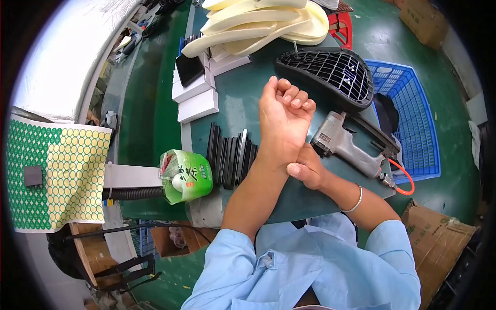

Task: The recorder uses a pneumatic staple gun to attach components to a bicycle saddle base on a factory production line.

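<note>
My left hand point(287, 111) is raised over the green table with its palm up, fingers loosely bent and nothing in it. Around my left wrist, my right hand point(308, 168) is closed, its thumb lying across the inner side; its other fingers are mostly hidden. Just right of both hands lies a silver air stapler point(356, 147) with an orange hose point(408, 178). Beyond my left hand rests a black oval frame with a grid point(336, 72). Several black strips point(227, 157), perhaps staple sticks, lie to the left of my forearm.
Cream curved pads point(258, 26) are piled at the far side, near white boxes point(199, 106) bearing a black phone point(190, 70). A green bag point(194, 175) hangs at the table's left edge, by a sticker sheet point(77, 175). A blue basket point(426, 134) and cardboard box point(436, 240) stand right.
</note>
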{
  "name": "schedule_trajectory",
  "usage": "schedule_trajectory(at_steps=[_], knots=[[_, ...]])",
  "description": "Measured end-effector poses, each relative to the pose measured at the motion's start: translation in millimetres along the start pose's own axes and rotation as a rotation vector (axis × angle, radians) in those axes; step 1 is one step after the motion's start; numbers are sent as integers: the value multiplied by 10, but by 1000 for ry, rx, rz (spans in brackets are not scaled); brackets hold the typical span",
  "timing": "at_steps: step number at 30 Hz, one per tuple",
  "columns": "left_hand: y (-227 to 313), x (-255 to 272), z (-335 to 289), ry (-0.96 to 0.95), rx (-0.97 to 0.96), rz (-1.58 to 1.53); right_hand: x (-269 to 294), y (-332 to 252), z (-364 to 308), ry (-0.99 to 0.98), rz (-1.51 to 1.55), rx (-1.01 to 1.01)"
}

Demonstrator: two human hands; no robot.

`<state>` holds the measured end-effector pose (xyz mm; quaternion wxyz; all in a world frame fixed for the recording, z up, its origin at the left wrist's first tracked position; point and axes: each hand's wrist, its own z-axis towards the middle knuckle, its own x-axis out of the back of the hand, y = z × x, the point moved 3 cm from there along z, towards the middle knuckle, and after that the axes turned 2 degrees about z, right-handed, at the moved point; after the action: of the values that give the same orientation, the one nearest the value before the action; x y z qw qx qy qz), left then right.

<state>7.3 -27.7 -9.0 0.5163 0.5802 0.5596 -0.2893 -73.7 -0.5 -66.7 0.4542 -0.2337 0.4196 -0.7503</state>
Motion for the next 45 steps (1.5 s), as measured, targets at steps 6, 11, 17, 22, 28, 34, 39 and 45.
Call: schedule_trajectory(at_steps=[6, 11, 17, 22, 28, 34, 39, 45], knots=[[27, 32, 6, -16, -17, 41, -48, -11, 44, 48, 32, 53], [33, 33, 1, -8, -39, 71, -38, -46, 43, 38, 21, 13], [27, -20, -39, 26, -76, 96, -44, -105, 52, 85, 40, 15], [1, -36, -40, 14, -91, 109, -19, -25, 8, 74, 28, 26], [3, -1, -20, 15, -61, 86, -42, -44, 34, 64, 38, 44], [2, 9, -15, -3, -19, 56, -35, -59, 39, 52, 36, 55], [4, 3, -15, 7, -28, 62, -33, -55, 32, 49, 50, 35], [-1, -10, -23, 13, -47, 75, -24, -50, 21, 26, 24, 5]])
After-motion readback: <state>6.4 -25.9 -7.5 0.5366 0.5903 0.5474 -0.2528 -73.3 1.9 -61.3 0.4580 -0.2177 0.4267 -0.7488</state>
